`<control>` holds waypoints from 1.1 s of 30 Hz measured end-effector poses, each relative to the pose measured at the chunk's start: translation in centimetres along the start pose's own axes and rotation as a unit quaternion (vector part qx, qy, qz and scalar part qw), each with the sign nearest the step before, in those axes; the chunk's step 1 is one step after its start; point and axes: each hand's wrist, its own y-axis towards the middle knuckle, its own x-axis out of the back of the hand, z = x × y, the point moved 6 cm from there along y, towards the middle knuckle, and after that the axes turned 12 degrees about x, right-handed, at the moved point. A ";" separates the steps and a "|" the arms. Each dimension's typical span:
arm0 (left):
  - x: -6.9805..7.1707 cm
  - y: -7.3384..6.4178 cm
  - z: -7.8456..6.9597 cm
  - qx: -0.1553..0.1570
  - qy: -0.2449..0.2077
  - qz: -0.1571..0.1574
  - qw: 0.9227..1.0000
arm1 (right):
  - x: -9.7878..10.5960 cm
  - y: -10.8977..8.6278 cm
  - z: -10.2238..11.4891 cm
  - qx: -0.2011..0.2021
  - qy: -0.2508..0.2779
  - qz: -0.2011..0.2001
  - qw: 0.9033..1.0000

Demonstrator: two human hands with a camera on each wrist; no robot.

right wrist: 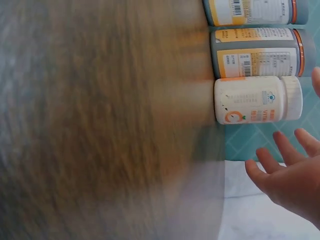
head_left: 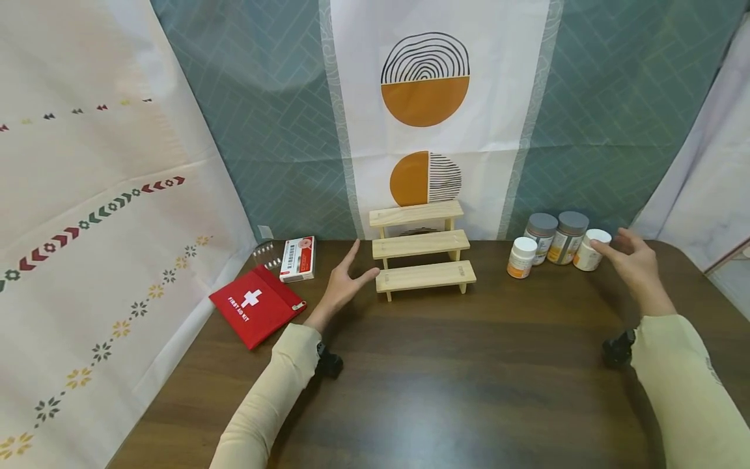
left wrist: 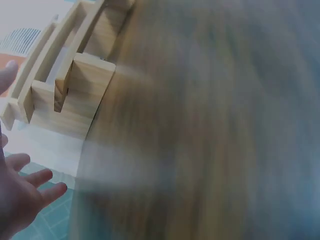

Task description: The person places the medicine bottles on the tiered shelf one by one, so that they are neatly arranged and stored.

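My left hand (head_left: 341, 286), fingers spread, hovers by the left end of a three-step wooden rack (head_left: 424, 276). In the left wrist view its spread fingers (left wrist: 52, 194) hold nothing, and the rack (left wrist: 90, 75) stands close by. On the right side, my right hand (head_left: 635, 264) reaches toward a white bottle (head_left: 588, 254) with an orange-printed label. Thumb and fingers stand apart around it. In the right wrist view, the white bottle (right wrist: 250, 101) stands on the table with a gap to the fingers (right wrist: 270, 161).
Two grey-lidded bottles (head_left: 568, 234) and a smaller white bottle (head_left: 521, 260) stand left of that bottle. At the left lie a red first aid pouch (head_left: 252, 306), a white medicine box (head_left: 297, 259) and a clear blister pack (head_left: 266, 255). Curtains hang behind the table (head_left: 457, 378).
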 end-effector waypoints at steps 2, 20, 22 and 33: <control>-0.5 0.3 0.1 0.005 -0.026 0.010 1.000 | -0.2 0.0 0.0 -0.002 0.010 0.005 1.000; -3.2 1.4 0.2 0.000 -0.185 0.033 0.982 | -1.1 0.5 -0.5 0.010 -0.022 -0.023 0.999; -3.3 1.5 0.3 0.007 -0.200 0.028 0.979 | -0.9 0.5 -0.5 0.017 -0.036 -0.026 0.999; -3.8 1.7 0.5 0.010 -0.254 0.027 0.967 | -0.7 0.5 -1.0 0.021 -0.041 -0.030 0.998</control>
